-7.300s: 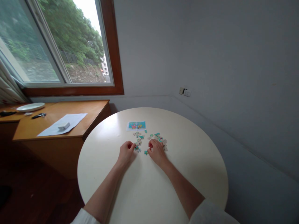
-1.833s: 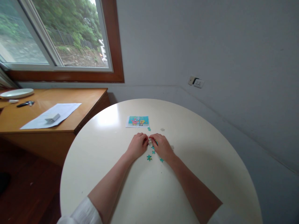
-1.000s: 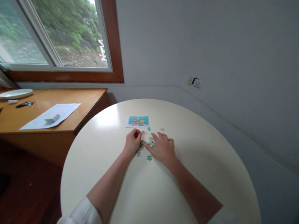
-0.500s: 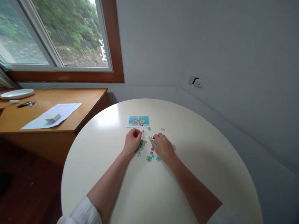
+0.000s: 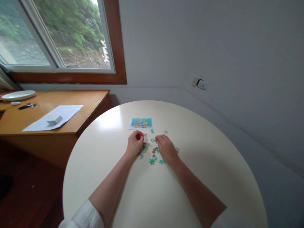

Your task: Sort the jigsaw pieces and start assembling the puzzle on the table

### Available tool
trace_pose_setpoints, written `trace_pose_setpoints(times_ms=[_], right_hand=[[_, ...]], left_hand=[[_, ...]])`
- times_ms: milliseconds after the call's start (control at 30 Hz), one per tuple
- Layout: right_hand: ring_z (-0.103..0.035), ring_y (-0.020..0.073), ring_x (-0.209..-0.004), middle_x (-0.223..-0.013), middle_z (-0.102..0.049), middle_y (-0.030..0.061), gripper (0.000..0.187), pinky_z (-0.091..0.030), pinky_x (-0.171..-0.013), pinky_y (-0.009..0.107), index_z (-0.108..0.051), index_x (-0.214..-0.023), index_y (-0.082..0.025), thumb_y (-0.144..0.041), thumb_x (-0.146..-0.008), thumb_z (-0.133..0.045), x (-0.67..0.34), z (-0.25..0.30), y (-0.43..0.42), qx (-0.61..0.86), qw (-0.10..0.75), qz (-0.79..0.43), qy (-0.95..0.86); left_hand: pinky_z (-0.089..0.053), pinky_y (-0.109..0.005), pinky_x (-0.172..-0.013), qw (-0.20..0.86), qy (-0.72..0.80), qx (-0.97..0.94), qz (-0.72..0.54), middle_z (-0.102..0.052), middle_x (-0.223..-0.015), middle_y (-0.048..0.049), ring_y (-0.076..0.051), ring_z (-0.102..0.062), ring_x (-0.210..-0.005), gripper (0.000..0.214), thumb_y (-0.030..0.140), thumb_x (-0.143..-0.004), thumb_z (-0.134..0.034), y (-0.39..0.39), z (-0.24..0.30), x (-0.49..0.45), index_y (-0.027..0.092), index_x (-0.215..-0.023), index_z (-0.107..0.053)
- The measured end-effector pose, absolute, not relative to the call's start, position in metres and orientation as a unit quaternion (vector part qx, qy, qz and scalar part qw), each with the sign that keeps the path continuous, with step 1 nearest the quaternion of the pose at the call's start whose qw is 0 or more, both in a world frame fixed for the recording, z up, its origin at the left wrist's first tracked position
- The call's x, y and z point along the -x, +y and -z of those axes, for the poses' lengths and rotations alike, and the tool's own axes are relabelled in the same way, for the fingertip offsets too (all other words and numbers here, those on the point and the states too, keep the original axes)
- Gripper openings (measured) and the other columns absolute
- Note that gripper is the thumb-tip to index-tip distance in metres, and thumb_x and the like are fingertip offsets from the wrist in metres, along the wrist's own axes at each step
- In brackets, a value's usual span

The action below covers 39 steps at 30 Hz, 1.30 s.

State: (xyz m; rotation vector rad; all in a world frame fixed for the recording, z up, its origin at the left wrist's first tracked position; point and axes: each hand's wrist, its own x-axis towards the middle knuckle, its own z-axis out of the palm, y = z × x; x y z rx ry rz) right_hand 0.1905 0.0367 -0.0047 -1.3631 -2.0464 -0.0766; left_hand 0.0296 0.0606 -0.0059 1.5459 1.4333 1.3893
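My left hand is closed in a pinch on a small jigsaw puzzle piece, seen nearly edge-on. Under and beside it lies a pile of loose puzzle pieces. To the right, my right hand has its fingertips pressed together on a pinkish puzzle piece, next to a teal piece. Several teal, yellow and pink pieces lie in a cluster between the hands. Behind the hands rests a picture card with a pink and a yellow cartoon figure.
All this is on a round cream table. Single pieces lie face down at its right, one behind my right hand. A wooden desk on the left bears paper, a small white box and a white plate.
My right hand's fingers have closed from a spread pose into a pinch, uncovering pieces beneath. The piece in my left hand has turned slightly.
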Motion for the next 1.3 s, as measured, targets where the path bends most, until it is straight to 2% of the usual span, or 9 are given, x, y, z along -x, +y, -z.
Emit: trace_pose_setpoints(times_ms=[167,467,600,700,767,900,1067,1167,1300], right_hand=[[-0.053,0.0196,-0.085,-0.086,-0.061,0.0083,0.03,-0.045,-0.076,0.03,-0.061,-0.09,-0.016,-0.002,-0.082,-0.035,-0.192,0.003,0.036,0.519,0.353,0.035,-0.778],[-0.055,0.0192,-0.085,-0.089,-0.065,0.0067,0.03,-0.041,-0.078,0.03,-0.063,-0.094,-0.017,-0.003,-0.078,-0.041,-0.192,-0.005,0.033,0.568,0.294,0.058,-0.767],[-0.051,0.0218,-0.105,-0.112,-0.06,0.0104,0.031,-0.036,-0.09,0.035,-0.059,-0.11,-0.016,-0.016,-0.084,-0.044,-0.189,-0.008,0.03,0.601,0.275,0.089,-0.746],[-0.037,0.0278,-0.123,-0.132,-0.045,0.0172,0.043,-0.029,-0.099,0.043,-0.048,-0.126,-0.012,-0.028,-0.086,-0.045,-0.189,-0.004,0.031,0.641,0.242,0.105,-0.721],[-0.033,0.0299,-0.127,-0.136,-0.039,0.0205,0.048,-0.026,-0.1,0.046,-0.043,-0.13,-0.009,-0.033,-0.087,-0.043,-0.19,0.001,0.033,0.656,0.218,0.088,-0.717],[-0.041,0.0272,-0.122,-0.129,-0.049,0.0197,0.041,-0.029,-0.099,0.045,-0.053,-0.121,-0.01,-0.032,-0.089,-0.04,-0.195,0.009,0.037,0.64,0.195,0.032,-0.743],[-0.055,0.0194,-0.1,-0.105,-0.064,0.0094,0.023,-0.039,-0.089,0.034,-0.064,-0.097,-0.018,-0.022,-0.086,-0.045,-0.199,0.006,0.039,0.575,0.261,0.0,-0.776],[-0.056,0.0175,-0.085,-0.087,-0.065,0.0065,0.018,-0.042,-0.08,0.03,-0.065,-0.088,-0.017,-0.019,-0.085,-0.047,-0.198,-0.001,0.038,0.542,0.266,-0.015,-0.797],[-0.057,0.0167,-0.084,-0.087,-0.066,0.0059,0.017,-0.042,-0.079,0.028,-0.063,-0.089,-0.017,-0.017,-0.085,-0.046,-0.195,-0.005,0.035,0.549,0.246,-0.032,-0.798]], left_hand=[[-0.037,-0.022,-0.056,0.312,0.541,-0.576,-0.528,-0.051,-0.06,0.0022,-0.01,-0.046,-0.057,0.003,0.017,-0.063,-0.05,0.061,0.006,-0.03,0.016,-0.065,-0.052],[-0.036,-0.022,-0.053,0.314,0.536,-0.573,-0.534,-0.051,-0.059,0.0022,-0.01,-0.046,-0.055,0.007,0.014,-0.062,-0.047,0.061,0.007,-0.03,0.016,-0.065,-0.052],[-0.035,-0.021,-0.053,0.32,0.539,-0.571,-0.53,-0.051,-0.057,0.0028,-0.01,-0.045,-0.054,0.008,0.014,-0.06,-0.046,0.061,0.006,-0.03,0.017,-0.063,-0.053],[-0.035,-0.021,-0.052,0.325,0.539,-0.576,-0.522,-0.049,-0.055,0.0032,-0.01,-0.044,-0.052,0.009,0.014,-0.06,-0.045,0.061,0.006,-0.03,0.017,-0.062,-0.053],[-0.035,-0.021,-0.051,0.326,0.537,-0.582,-0.517,-0.049,-0.053,0.0034,-0.01,-0.044,-0.051,0.009,0.014,-0.06,-0.044,0.06,0.006,-0.03,0.016,-0.061,-0.053],[-0.035,-0.02,-0.049,0.322,0.542,-0.585,-0.511,-0.049,-0.052,0.0036,-0.009,-0.045,-0.05,0.01,0.014,-0.061,-0.044,0.06,0.006,-0.03,0.016,-0.06,-0.053],[-0.036,-0.02,-0.05,0.318,0.546,-0.585,-0.508,-0.049,-0.051,0.0036,-0.01,-0.045,-0.05,0.01,0.013,-0.061,-0.044,0.058,0.003,-0.031,0.016,-0.059,-0.053],[-0.037,-0.021,-0.051,0.314,0.552,-0.586,-0.503,-0.05,-0.052,0.0033,-0.01,-0.046,-0.051,0.01,0.012,-0.06,-0.044,0.057,-0.001,-0.031,0.016,-0.058,-0.053],[-0.037,-0.021,-0.052,0.319,0.555,-0.585,-0.498,-0.049,-0.052,0.0032,-0.01,-0.046,-0.052,0.009,0.013,-0.06,-0.044,0.055,-0.004,-0.032,0.016,-0.057,-0.053]])
